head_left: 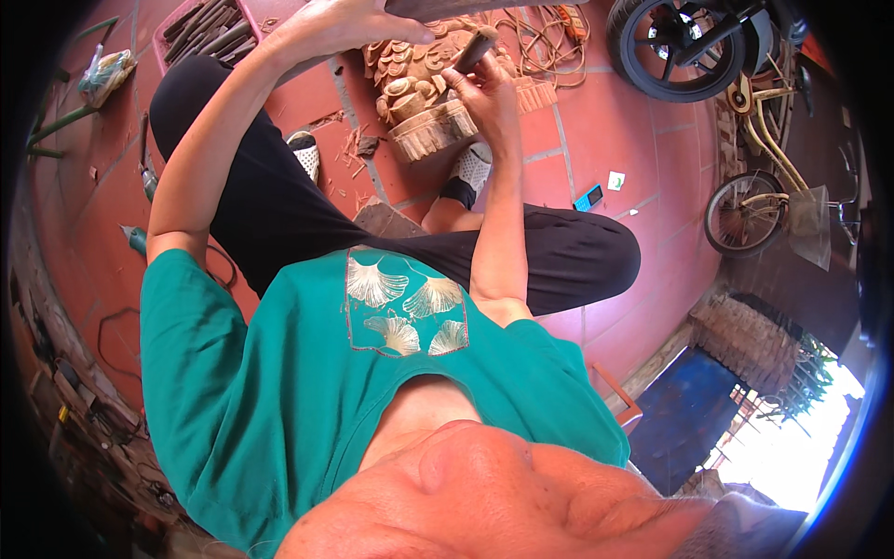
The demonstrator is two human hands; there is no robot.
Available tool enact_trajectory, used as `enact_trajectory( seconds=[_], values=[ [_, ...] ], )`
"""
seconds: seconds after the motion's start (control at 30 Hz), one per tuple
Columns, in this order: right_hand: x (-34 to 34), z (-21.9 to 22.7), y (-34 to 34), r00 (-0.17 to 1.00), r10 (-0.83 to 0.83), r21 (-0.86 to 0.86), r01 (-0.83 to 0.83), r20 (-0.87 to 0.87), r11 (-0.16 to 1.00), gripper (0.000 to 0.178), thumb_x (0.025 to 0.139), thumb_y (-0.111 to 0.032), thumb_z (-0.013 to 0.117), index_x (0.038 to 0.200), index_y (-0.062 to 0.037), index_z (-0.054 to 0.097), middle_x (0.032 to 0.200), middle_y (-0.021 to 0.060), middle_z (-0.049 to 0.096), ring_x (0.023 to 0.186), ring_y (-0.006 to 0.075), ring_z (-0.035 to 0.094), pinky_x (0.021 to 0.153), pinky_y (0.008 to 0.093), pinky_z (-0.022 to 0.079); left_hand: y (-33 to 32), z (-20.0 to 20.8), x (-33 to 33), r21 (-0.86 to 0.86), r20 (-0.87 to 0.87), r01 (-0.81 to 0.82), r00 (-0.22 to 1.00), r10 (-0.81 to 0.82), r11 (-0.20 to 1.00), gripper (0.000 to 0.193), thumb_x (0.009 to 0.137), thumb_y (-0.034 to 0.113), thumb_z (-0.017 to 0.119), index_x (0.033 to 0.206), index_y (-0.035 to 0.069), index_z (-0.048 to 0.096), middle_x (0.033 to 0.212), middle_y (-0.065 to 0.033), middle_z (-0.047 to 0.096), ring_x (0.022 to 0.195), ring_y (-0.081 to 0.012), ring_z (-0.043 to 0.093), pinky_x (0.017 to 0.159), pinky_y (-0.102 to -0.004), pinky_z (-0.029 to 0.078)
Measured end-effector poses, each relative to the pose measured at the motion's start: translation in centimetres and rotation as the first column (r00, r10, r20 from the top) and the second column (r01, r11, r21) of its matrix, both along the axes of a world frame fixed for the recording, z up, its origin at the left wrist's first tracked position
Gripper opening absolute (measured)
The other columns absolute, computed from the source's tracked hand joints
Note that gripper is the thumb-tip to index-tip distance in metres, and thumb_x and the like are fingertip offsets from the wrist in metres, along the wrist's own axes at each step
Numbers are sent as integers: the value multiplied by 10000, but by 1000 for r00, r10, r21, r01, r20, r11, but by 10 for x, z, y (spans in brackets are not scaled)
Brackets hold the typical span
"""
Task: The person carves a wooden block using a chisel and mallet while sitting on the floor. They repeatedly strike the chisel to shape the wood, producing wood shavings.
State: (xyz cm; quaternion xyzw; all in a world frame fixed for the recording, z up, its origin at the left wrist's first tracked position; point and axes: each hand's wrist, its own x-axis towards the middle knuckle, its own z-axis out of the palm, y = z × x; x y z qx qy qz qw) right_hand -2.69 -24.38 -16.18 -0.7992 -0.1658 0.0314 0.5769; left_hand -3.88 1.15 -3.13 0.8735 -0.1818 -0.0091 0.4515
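Note:
A carved wooden block (pixel 414 88) with scale-like and curled relief lies on the tiled floor in front of my legs. Over its right part, my right hand (pixel 491 98) is closed round a dark, rod-like chisel (pixel 474 50), whose round end points up and away; its other end is hidden. At the top edge my left hand (pixel 340 26) is beside a long dark wooden bar (pixel 447 8), like a mallet, which seems to pass through its grip. The thumb sticks out to the right, while the fingers are largely cut off by the frame.
A pink basket (pixel 250 20) of several dark rod-like tools stands at the far left. Wood chips (pixel 352 154) litter the floor by my shoes. Coiled orange cable (pixel 549 51) lies beyond the carving. A blue phone (pixel 589 197), a motorbike wheel (pixel 643 56) and a bicycle (pixel 745 212) are at right.

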Motion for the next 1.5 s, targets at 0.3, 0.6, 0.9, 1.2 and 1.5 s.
enact_trajectory(
  seconds=[0.3,0.6,0.9,1.2,1.5],
  values=[
    [-3,4,13,996,84,-207,-85,-14,975,378,853,-295,830,1126,-65,708,820,121,759,740,195,755,631,331,573,3,-1,-2,-44,5,16,1000,-16,999,706,835,291,828,1399,-13,532,1159,-247,691,1064,-309,683,936,-396,522],
    [-7,15,20,985,157,-329,-126,69,936,306,854,-276,813,1079,-89,723,819,103,761,714,216,755,622,340,542,12,-4,-10,96,-176,6,984,11,995,672,849,304,799,1343,-66,533,1135,-278,690,1046,-321,686,913,-416,528],
    [-5,13,19,989,151,-342,-138,10,930,361,837,-304,844,1081,-62,733,796,69,754,753,122,718,654,294,562,17,-7,-23,-43,-118,-90,989,84,995,710,816,255,818,1373,-74,523,1177,-247,697,1093,-253,668,970,-384,509],
    [-1,-5,16,991,127,-293,-111,37,950,339,833,-275,825,1085,-70,727,817,92,755,727,221,741,649,342,545,26,-70,-32,227,-63,-133,987,151,965,688,832,384,769,1361,-8,570,967,-233,671,925,-270,678,836,-401,506],
    [5,21,10,999,-36,-195,38,17,980,273,825,-221,837,1025,-57,749,786,85,744,694,149,708,617,306,545,40,-77,-45,-75,-139,-242,963,231,967,658,849,427,769,1308,-13,597,955,-101,656,912,-188,648,783,-332,497]
  ],
)
